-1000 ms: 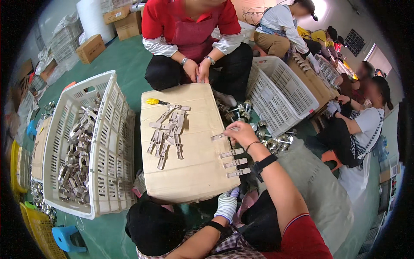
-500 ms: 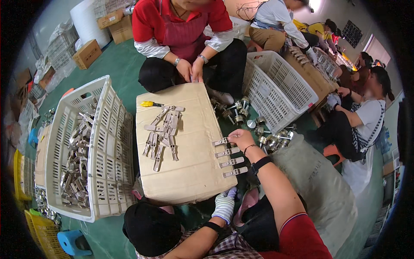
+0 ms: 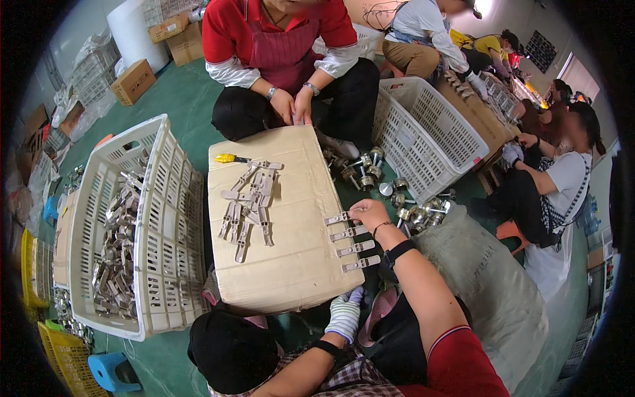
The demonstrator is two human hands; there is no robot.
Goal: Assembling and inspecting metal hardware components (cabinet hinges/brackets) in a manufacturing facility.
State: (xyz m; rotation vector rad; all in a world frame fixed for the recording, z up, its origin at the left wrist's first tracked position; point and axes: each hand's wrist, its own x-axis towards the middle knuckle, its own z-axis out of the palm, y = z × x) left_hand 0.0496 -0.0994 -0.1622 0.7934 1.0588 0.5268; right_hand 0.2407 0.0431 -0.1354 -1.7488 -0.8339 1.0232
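My right hand [image 3: 369, 214], bare and closed, pinches the end of a grey slotted metal clip [image 3: 337, 219] at the right edge of a padded, cream-covered board [image 3: 297, 264]. Below that clip, several matching clips [image 3: 356, 249] lie in a column, their ends jutting past the edge. Against the board's near edge rests my left hand [image 3: 344, 319] in a white striped glove; its fingers are mostly hidden. A loose pile of clips [image 3: 253, 198] occupies the board's left half, with a small yellow-and-black tool [image 3: 231, 159] above it.
A white crate [image 3: 155, 251] full of metal parts stands left of the board. Another white crate [image 3: 423, 142] and round metal fittings [image 3: 417, 215] lie to the right, near a grey-green sack [image 3: 489, 271]. A person in a red apron [image 3: 284, 59] sits opposite; others work at back right.
Almost nothing differs. The clip in my right hand has shifted very slightly left; my left hand and the pile stay in place.
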